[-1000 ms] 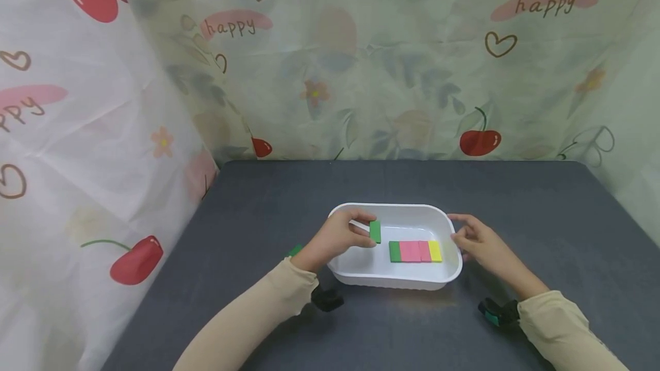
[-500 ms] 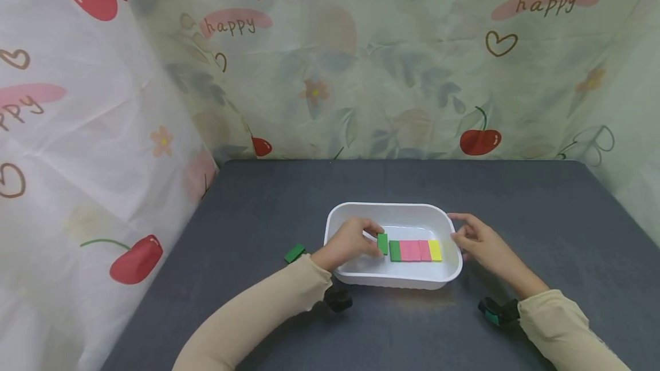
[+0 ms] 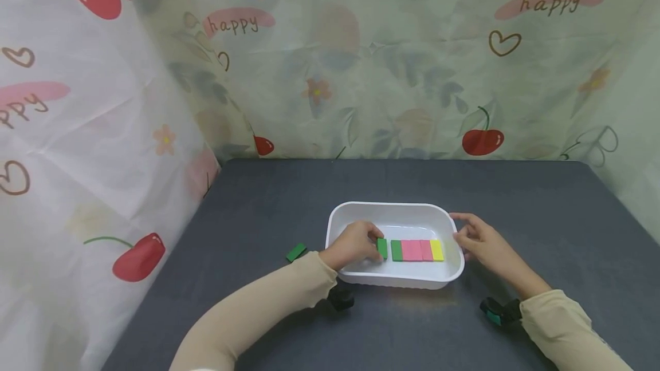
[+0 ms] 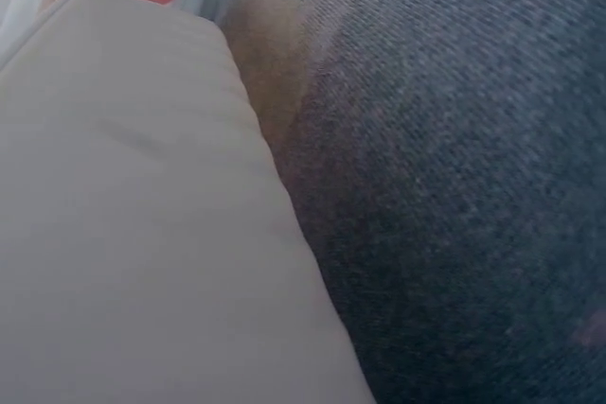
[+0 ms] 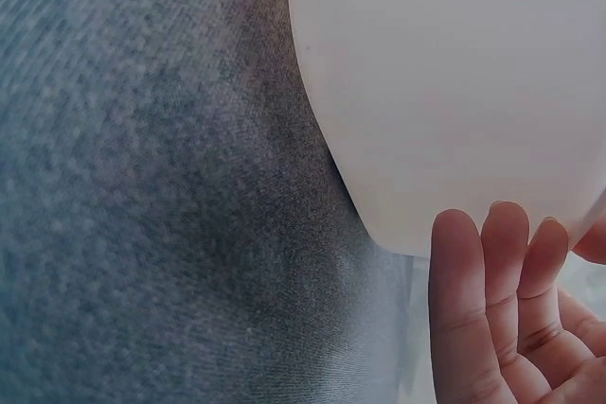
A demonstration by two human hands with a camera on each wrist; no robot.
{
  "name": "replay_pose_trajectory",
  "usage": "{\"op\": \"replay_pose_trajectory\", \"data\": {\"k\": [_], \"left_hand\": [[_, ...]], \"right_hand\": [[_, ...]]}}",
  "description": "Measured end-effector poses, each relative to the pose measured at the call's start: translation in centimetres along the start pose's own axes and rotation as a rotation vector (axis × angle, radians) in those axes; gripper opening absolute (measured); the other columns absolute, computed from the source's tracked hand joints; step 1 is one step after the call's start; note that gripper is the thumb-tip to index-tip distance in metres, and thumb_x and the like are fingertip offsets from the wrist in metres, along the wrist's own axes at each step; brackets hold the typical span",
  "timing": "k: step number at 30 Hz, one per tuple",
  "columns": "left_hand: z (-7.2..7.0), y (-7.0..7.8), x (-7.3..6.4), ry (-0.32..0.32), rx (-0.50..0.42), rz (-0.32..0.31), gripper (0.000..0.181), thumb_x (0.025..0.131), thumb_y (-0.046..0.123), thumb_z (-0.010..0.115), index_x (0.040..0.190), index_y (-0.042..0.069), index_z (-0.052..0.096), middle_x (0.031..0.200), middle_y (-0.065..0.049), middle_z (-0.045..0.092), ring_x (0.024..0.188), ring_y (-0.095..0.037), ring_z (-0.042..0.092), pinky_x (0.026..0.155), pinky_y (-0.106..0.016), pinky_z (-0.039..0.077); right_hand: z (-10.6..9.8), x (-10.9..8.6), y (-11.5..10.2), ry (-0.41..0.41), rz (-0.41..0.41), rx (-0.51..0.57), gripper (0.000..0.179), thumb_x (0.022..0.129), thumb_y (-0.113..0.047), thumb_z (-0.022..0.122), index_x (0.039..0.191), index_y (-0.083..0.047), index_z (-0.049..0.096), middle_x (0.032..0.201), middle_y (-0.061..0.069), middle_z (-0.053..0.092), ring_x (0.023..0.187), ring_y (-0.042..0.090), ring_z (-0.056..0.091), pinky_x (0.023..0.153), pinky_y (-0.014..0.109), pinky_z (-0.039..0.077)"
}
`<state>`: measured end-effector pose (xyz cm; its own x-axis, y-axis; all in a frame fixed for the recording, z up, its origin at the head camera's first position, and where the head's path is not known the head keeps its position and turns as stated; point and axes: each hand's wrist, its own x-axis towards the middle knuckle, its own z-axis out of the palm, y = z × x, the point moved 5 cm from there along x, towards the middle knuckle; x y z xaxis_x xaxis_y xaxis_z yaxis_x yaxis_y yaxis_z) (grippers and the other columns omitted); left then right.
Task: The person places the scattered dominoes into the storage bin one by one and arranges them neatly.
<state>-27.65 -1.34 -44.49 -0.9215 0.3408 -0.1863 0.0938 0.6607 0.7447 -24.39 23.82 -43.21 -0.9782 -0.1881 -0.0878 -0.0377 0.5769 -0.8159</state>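
My left hand (image 3: 354, 244) reaches into the white plastic tray (image 3: 402, 285) and pinches a small green rectangular block (image 3: 381, 249) low over its floor. Just right of that block lies a flat row: another green block (image 3: 396, 251), two pink blocks (image 3: 416, 251) and a yellow block (image 3: 436, 251). At the tray's right end is my right hand (image 3: 482, 243), thumb at the rim. The right wrist view shows its fairly straight fingers (image 5: 459, 281) against the tray's outer wall (image 5: 445, 92). In the left wrist view the tray's outer side (image 4: 161, 205) hides most of the left hand.
One more green block (image 3: 296, 252) lies on the dark grey table (image 3: 278, 205), left of the tray and close to the left sleeve (image 3: 268, 296). A printed cloth (image 3: 361, 90) hangs behind the table and along the left side. Black wrist devices show below both forearms.
The left hand has carried its green block right and down toward the row. The loose green block on the table has come fully into view. The right hand stays at the tray's end.
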Motion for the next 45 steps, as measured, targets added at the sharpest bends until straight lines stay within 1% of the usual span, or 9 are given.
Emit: {"op": "replay_pose_trajectory", "data": {"k": [9,16,26,31,38,45], "left_hand": [[0.22,0.13,-0.16,-0.016,0.073,-0.030,0.042,0.064,-0.001,0.085,0.103,0.004,0.071,0.089,-0.003,0.064,0.079,-0.011,0.052,0.069,-0.020,0.046],[0.21,0.36,-0.27,-0.012,0.111,-0.011,0.043,0.064,-0.001,0.085,0.104,0.003,0.072,0.087,-0.003,0.062,0.078,-0.011,0.051,0.068,-0.019,0.044],[0.17,0.65,-0.46,0.001,0.140,0.012,0.041,0.064,-0.002,0.084,0.103,0.001,0.072,0.087,-0.006,0.063,0.078,-0.010,0.048,0.070,-0.019,0.042],[0.08,0.68,-0.50,-0.008,0.151,0.006,0.042,0.065,0.000,0.084,0.105,0.001,0.071,0.087,-0.005,0.061,0.078,-0.010,0.049,0.069,-0.019,0.042],[0.10,0.60,-0.39,-0.014,0.164,0.001,0.043,0.066,0.000,0.084,0.107,0.002,0.070,0.088,-0.002,0.061,0.080,-0.010,0.050,0.072,-0.019,0.044],[0.21,0.60,-0.32,-0.015,0.174,-0.012,0.044,0.067,0.001,0.084,0.108,0.002,0.070,0.089,-0.002,0.060,0.080,-0.010,0.050,0.072,-0.020,0.044]], "right_hand": [[-0.03,-0.10,0.15,0.001,0.000,-0.002,0.053,0.098,-0.019,0.054,0.145,-0.002,0.033,0.086,0.010,0.054,0.084,0.022,0.056,0.070,0.031,0.055],[-0.02,-0.14,0.26,-0.001,0.006,0.006,0.054,0.098,-0.020,0.054,0.145,-0.003,0.033,0.086,0.009,0.054,0.084,0.022,0.056,0.070,0.032,0.055],[-0.01,-0.14,0.11,0.004,0.000,0.003,0.054,0.098,-0.020,0.054,0.145,-0.002,0.033,0.087,0.010,0.055,0.085,0.022,0.056,0.069,0.031,0.055],[0.10,-0.11,-0.09,0.002,0.008,-0.010,0.053,0.099,-0.019,0.053,0.145,-0.002,0.033,0.086,0.010,0.054,0.084,0.021,0.055,0.068,0.031,0.054],[0.10,-0.13,-0.28,0.003,0.004,-0.012,0.053,0.099,-0.017,0.053,0.145,-0.002,0.033,0.084,0.008,0.053,0.081,0.020,0.055,0.067,0.031,0.054],[0.04,-0.22,-0.48,0.003,0.001,-0.014,0.053,0.099,-0.017,0.053,0.145,-0.001,0.033,0.084,0.008,0.053,0.081,0.020,0.054,0.067,0.031,0.054]]}}
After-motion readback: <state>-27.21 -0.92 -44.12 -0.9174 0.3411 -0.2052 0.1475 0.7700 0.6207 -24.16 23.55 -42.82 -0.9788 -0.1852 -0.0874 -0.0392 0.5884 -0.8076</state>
